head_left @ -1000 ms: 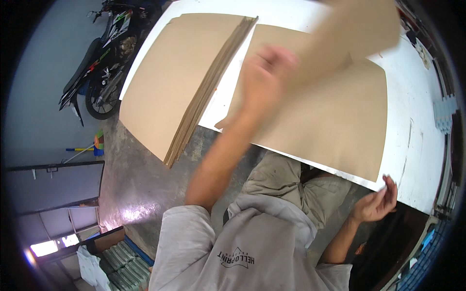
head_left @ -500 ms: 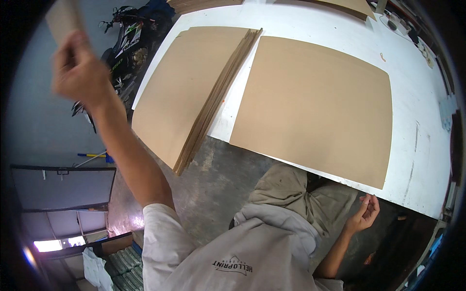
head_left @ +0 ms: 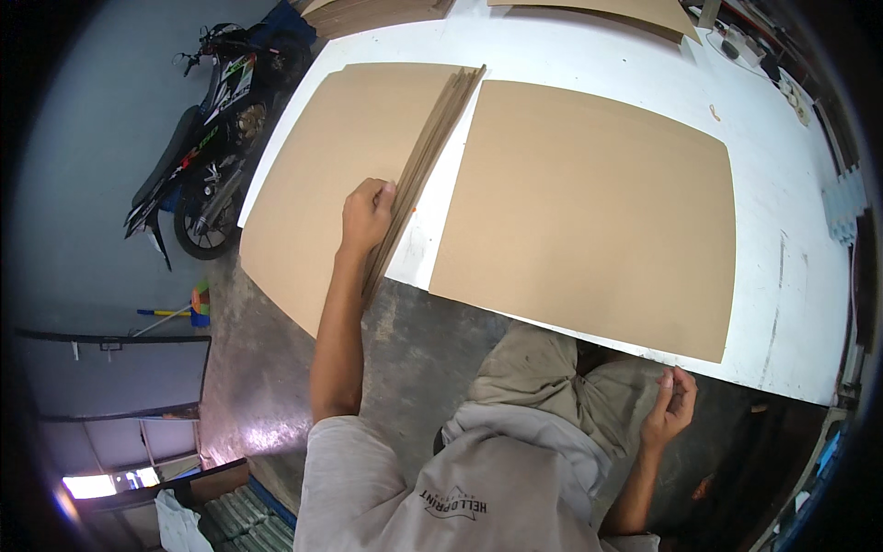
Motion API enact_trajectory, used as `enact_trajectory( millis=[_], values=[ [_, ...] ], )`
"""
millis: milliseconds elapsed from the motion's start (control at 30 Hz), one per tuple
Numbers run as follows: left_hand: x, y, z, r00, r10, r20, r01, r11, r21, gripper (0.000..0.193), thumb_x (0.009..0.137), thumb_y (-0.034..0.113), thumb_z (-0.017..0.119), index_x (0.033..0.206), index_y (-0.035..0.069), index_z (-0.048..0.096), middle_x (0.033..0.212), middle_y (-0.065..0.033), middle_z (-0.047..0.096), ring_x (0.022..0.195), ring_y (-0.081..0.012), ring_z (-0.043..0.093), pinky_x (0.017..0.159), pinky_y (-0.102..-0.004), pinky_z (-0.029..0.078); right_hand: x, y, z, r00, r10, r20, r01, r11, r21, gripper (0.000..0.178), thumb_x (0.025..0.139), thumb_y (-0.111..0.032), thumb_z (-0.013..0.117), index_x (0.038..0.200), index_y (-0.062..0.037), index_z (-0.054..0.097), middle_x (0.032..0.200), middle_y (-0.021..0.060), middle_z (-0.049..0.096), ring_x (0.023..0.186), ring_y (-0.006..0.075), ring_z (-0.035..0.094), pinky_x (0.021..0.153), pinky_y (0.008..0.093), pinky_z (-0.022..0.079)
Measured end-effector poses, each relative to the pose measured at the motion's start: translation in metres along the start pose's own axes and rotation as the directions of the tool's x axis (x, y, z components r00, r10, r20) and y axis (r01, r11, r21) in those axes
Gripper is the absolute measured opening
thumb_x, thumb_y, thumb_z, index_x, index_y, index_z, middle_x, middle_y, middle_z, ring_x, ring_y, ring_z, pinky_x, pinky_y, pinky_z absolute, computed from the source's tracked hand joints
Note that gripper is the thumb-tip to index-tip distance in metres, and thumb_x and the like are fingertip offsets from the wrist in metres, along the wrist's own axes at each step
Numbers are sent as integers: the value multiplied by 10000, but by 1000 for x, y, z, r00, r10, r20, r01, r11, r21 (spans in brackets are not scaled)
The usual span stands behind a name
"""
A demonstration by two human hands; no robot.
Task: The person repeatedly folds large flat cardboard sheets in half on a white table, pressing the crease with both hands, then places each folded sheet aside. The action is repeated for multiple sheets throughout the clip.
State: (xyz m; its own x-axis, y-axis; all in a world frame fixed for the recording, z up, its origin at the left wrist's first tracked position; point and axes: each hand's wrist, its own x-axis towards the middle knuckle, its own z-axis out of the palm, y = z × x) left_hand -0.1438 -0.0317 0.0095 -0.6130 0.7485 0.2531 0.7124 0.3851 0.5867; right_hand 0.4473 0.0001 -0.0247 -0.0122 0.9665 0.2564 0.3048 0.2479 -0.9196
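Cardboard stack (head_left: 322, 156) lies under our curled left hand (head_left: 368, 216), grip unclear; our loosely part-curled right hand (head_left: 669, 412) hangs near the table (head_left: 773, 202).

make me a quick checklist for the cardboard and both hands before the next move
Cardboard sheet flat on the white table: ok.
Gap between sheet and cardboard stack: ok, table shows between.
Stack wholly on the table: not ok, its near end overhangs.
Stack edges flush: not ok, staggered along the right side.
Left hand clear of the stack: not ok, it is over the right edge area.
Right hand off the sheet: ok.
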Motion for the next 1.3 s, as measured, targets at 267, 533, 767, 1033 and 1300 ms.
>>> enact_trajectory(
  millis=[267,533,767,1033,1300],
  values=[
    [-38,86,6,901,401,-163,-333,883,331,235,961,201,756,1086,2,742,1059,-187,737,985,-390,691,917,-473,525,58,-29,9,848,-340,407,498,777,-387,371,844,-26,828,1196,5,714,1200,177,713,1126,385,663,1012,497,500],
    [-145,190,77,605,723,335,-697,684,-217,359,863,212,812,1158,16,747,1136,-115,699,1111,-302,650,999,-444,507,99,-26,16,609,-388,691,724,629,-285,413,828,-98,812,1224,-23,724,1284,172,690,1263,394,640,1074,530,512],
    [-143,194,87,531,752,392,-769,621,-150,406,812,237,852,1159,48,757,1109,-107,702,1048,-316,660,951,-463,545,106,-18,14,300,-434,849,953,178,-245,417,867,-147,664,1245,30,689,1203,226,691,1221,388,667,999,475,565],
    [-144,197,94,594,732,332,-732,664,-154,313,813,234,856,1074,77,786,1026,-79,712,991,-306,663,957,-468,551,115,-16,21,435,-498,750,871,443,-211,333,811,-119,696,1124,-7,713,1117,181,676,1094,367,671,912,480,555],
    [-160,196,98,702,658,274,-620,753,-221,207,800,157,861,976,75,789,953,-51,691,927,-284,641,861,-444,501,83,-7,29,648,-469,600,703,671,-236,300,743,-39,781,1036,-28,719,1022,108,624,1003,326,631,902,508,495]
  ],
)
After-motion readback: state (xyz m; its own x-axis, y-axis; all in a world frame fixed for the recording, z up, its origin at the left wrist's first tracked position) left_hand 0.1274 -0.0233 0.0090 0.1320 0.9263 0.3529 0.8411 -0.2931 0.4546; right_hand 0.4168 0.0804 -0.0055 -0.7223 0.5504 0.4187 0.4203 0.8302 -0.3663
